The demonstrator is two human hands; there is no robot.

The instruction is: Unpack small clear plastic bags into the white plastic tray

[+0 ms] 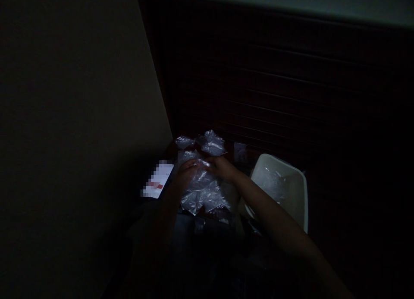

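Observation:
In dim light, my left hand [187, 169] and my right hand [220, 166] meet over a pile of crinkled clear plastic bags. Between them, the fingers of both hands close on one clear plastic bag [203, 174]. More bags [207, 199] lie just below it, catching the light. Behind my hands sits a bunched clear bag [211, 143], with a smaller plastic piece [185, 142] to its left. Shadow and shiny film hide some of my fingertips.
A pale plastic bin [299, 195] with some clear plastic [271, 182] inside stands right, beyond my right forearm. A lit phone screen [161, 178] is at left. A plain wall [80, 74] rises on the left; dark panelling [258, 74] stands behind.

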